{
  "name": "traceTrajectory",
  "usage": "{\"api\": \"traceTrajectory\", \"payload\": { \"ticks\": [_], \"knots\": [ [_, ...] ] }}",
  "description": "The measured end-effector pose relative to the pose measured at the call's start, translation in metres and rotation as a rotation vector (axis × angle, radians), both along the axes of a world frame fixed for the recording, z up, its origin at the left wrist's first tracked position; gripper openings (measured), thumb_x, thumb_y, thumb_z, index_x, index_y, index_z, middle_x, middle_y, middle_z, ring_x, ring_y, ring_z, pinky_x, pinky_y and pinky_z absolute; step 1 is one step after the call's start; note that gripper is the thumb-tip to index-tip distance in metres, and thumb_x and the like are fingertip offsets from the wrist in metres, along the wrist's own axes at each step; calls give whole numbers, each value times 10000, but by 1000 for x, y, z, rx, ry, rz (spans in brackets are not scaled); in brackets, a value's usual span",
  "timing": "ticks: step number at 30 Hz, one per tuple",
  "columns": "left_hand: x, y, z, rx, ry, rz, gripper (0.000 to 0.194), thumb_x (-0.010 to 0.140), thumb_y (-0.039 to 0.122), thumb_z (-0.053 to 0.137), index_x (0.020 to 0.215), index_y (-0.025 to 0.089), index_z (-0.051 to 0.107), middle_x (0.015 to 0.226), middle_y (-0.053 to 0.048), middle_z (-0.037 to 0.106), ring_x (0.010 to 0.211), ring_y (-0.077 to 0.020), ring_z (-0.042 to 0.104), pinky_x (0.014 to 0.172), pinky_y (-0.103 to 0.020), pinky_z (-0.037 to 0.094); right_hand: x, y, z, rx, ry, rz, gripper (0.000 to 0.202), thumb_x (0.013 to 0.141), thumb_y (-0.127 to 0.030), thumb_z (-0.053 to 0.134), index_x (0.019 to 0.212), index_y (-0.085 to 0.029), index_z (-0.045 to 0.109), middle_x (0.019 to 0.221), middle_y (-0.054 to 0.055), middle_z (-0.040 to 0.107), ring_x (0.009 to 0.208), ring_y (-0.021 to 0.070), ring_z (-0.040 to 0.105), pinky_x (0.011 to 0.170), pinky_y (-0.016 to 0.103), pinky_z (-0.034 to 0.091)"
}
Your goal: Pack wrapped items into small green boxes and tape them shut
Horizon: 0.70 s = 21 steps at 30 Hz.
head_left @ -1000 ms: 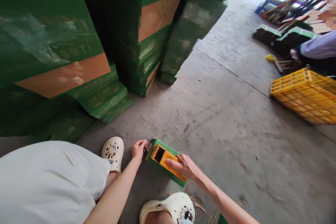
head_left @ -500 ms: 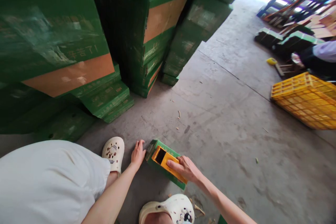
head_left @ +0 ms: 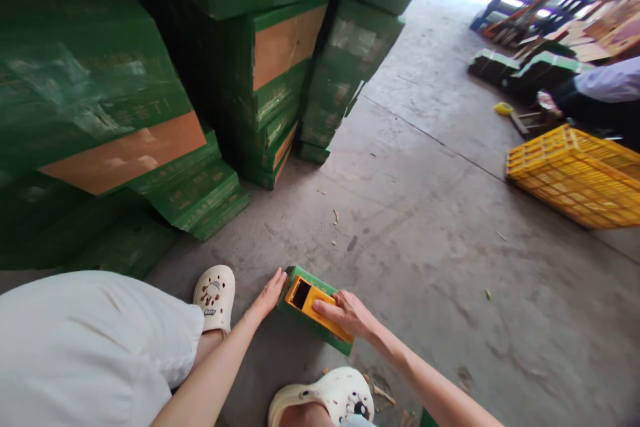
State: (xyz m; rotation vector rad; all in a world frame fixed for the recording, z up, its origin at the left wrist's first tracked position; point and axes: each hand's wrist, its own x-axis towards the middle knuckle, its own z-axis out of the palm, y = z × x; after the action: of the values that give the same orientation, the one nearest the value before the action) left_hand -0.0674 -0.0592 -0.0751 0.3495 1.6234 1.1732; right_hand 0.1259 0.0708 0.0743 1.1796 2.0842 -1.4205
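Note:
A small green box (head_left: pixel 315 277) rests on the floor between my white clogs and the open floor beyond. On top of it lies a yellow-orange object (head_left: pixel 325 310) with a dark rectangular opening at its left end. My right hand (head_left: pixel 345 313) grips the right part of this object, thumb on top and fingers around its far side. My left hand (head_left: pixel 270 290) is at the box's left end, fingers extended and lying against or very near that end, holding nothing.
Tall stacks of green cartons (head_left: pixel 285 47) stand at the left and centre back. A yellow crate (head_left: pixel 570 173) is at the right, near a person's sleeve (head_left: pixel 610 83). Behind are wooden pallets (head_left: pixel 535 3). My clogs (head_left: pixel 215 293) flank the work.
My left hand has moved up and right to the box's end, its fingers now straighter. My right hand keeps its grip. The whole view has shifted slightly.

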Motion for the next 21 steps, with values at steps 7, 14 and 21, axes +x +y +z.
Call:
{"api": "traceTrajectory", "payload": {
  "ticks": [7,14,21],
  "knots": [
    [-27,-8,35,316,112,-556,898,756,195,585,1623,283,364,1739,-31,209,1611,-254,177,1316,-460,184,3,-1,-1,-46,41,-25,616,771,-744,674,586,-182,505,521,-27,438,486,88,369,422,223,235],
    [-43,7,41,227,684,-1116,1529,442,459,997,1680,306,113,1724,-159,-206,1585,-472,-90,1251,-682,144,7,-8,11,-222,53,-99,567,762,-730,694,703,-168,642,566,-2,578,491,122,503,443,223,385],
    [-53,13,31,621,1048,-1153,1209,674,570,876,1655,232,255,1680,-167,344,1576,-381,263,1254,-579,302,0,-13,30,65,-87,32,604,784,-750,683,653,-167,602,609,-4,534,574,120,485,501,226,319]
  ]
}}
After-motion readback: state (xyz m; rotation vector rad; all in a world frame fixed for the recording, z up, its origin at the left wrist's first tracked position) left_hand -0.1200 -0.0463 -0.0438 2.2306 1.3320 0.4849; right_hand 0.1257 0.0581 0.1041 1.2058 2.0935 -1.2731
